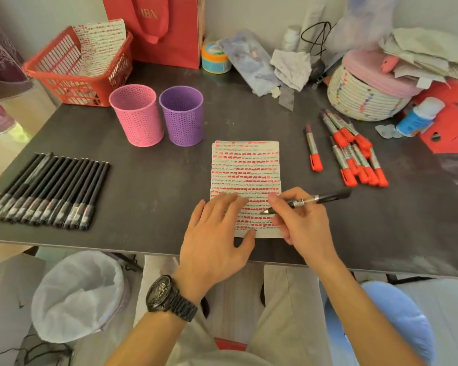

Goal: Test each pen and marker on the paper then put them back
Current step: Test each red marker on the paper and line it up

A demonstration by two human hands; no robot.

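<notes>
I have my left hand (217, 233) flat on the near left corner of the paper (246, 165). Its fingers are straight and slightly spread, and the thumb rests at the near edge to hold the sheet down. My right hand (302, 225) pinches a black pen (310, 200) between thumb and forefinger, and the other fingers curl beneath. The bare nib points left over the lower lines of the sheet, and the barrel slants away to the right. I cannot tell whether the nib is touching the sheet.

The paper lies at the middle of the table (156, 202), close to the near edge. Rows of red dashes and thin dark scribbles cover almost all of it, leaving only a narrow blank strip along the near edge. I judge the testing to be well along.

To the left, a row of black pens (48, 191) lies side by side. To the right, the red-capped markers (354, 154) lie in a loose heap, and a lone marker (313, 149) sits just left of them. I cannot say which of these have been tried.

The pink cup (136, 117) and purple cup (183, 117) stand upright beyond the paper, to its left, with nothing showing above their rims. I take it the putting back has not begun, and that all the pens and markers remain to be returned.
</notes>
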